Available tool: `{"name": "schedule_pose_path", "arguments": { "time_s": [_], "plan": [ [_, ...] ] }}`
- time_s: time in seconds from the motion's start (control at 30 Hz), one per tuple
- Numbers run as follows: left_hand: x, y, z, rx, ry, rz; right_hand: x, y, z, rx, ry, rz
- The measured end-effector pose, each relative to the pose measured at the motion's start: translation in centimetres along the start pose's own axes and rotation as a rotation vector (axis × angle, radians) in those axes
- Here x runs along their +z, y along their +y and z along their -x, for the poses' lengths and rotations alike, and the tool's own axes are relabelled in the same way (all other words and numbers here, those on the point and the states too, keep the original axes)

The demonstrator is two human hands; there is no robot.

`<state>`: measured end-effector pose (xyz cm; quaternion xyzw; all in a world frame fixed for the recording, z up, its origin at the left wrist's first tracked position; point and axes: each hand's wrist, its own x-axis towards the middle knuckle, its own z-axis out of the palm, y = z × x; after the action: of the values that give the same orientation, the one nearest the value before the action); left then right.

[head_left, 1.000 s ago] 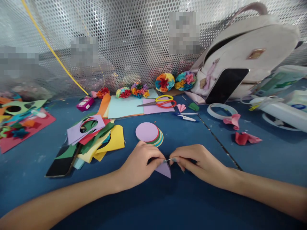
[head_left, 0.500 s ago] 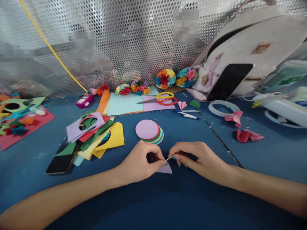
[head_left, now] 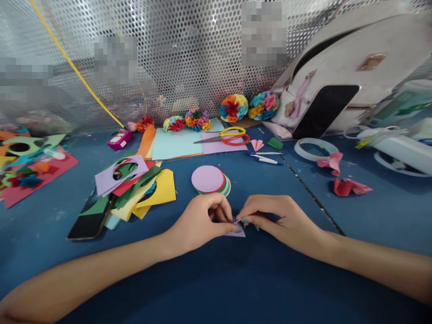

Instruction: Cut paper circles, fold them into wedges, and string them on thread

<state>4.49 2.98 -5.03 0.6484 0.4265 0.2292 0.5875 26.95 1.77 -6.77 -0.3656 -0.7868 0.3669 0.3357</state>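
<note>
Leaning at far right, a white backpack hides its inside; near centre, left hand and right hand both pinch the lilac paper between fingertips.

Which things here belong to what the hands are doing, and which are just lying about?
In hand: purple paper piece, pinched by left hand and right hand; paper circle stack close behind.
Lying about: scissors, tape roll, pen, backpack, paper flowers.
</note>
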Motion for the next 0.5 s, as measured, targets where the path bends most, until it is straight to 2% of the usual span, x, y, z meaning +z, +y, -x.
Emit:
{"name": "schedule_pose_path", "arguments": {
  "time_s": [0.17, 0.37, 0.5],
  "plan": [
    [0.35, 0.3, 0.19, 0.014, 0.03, -0.046, 0.44, -0.25, -0.16, 0.064, -0.051, -0.011],
    [0.04, 0.45, 0.5, 0.185, 0.025, -0.493, 0.43, -0.46, -0.05, -0.007, 0.004, 0.068],
    [-0.19, -0.04, 0.58, 0.211, 0.014, -0.578, 0.19, -0.31, -0.07, -0.037, 0.035, 0.085]
  ]
}}
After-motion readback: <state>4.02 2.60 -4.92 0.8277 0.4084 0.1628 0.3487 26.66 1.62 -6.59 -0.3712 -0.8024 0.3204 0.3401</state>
